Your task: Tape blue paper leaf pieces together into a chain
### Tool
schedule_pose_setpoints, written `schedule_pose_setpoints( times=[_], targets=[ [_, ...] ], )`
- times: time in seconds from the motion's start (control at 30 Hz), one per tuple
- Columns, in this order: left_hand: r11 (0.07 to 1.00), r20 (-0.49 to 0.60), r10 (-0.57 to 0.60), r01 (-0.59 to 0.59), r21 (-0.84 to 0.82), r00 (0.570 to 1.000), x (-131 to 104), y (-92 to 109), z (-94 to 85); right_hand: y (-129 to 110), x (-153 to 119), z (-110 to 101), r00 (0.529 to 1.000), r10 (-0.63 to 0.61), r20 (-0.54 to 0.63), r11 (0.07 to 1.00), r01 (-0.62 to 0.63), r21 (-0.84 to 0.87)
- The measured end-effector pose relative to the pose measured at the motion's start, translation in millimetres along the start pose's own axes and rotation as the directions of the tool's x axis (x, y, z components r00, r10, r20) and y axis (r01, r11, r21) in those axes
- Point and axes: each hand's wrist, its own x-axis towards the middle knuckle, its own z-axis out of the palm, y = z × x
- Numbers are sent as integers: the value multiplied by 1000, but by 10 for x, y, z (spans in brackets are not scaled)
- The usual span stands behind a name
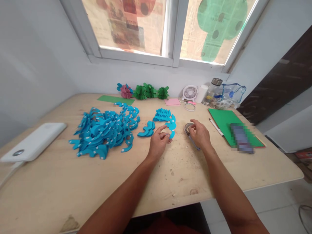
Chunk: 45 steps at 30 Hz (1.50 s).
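Pinching the near end of a curved blue paper piece (172,134) in the left hand (158,139), with thumb and fingers drawn narrowly together, just above the middle of the table (146,182). Directly beyond this grip, toward the far side, a fanned blue stack (162,114). Curling the right hand (198,133) over a tape roll (188,128), right of the middle and apart from the left hand, with thumb and forefinger partly bent; cannot tell whether gripping the roll or merely touching. Just left of the left hand, a small blue bunch (147,129); farther left, a large, overlapping blue heap (104,130). At the left edge, a white power bank (36,141) with a cable (17,169) attached. Along the far side, from left to right: a green strip (115,99), a pink paper ball (126,91), green paper balls (140,92), pink slips (172,102), a small white fan (190,93), a bottle (213,91) and a clear plastic bag (231,92). On the right, a white pen (216,127) beside a green sheet (220,120), with a blurred-out dark object (241,138) on top.
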Motion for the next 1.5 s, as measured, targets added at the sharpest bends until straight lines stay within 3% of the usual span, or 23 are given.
schedule_pose_setpoints(
  times=[0.13, 0.23, 0.53, 0.67, 0.9, 1.13, 1.37, 1.5],
  targets=[
    [999, 4, -16, 16, -30, 1000, 7, -5, 1, -161, -40, 22, 985, -173, 30, 939, 156, 306],
    [998, -14, -36, 35, -59, 999, 16, -3, -15, -284, -99, 50, 940, -337, 52, 863, 286, 417],
    [989, -58, -53, 44, -140, 997, 60, -15, -57, -413, -193, 179, 817, -571, 76, 790, 523, 320],
    [984, -53, -82, 73, -160, 995, 55, 30, -64, -427, -191, 188, 812, -578, 80, 789, 532, 307],
    [976, -54, -138, 126, -179, 989, 94, 15, -86, -439, -184, 170, 851, -524, 36, 808, 483, 336],
    [972, 29, -159, 161, -171, 987, 108, -12, -98, -436, -178, 195, 875, -480, 57, 785, 400, 473],
    [928, 160, -239, 274, -252, 958, 68, 25, -116, -396, -160, 226, 901, -427, 81, 788, 326, 523],
    [936, 124, -236, 260, -239, 964, 56, 31, -97, -384, -171, 239, 896, -434, 92, 815, 347, 464]
  ],
)
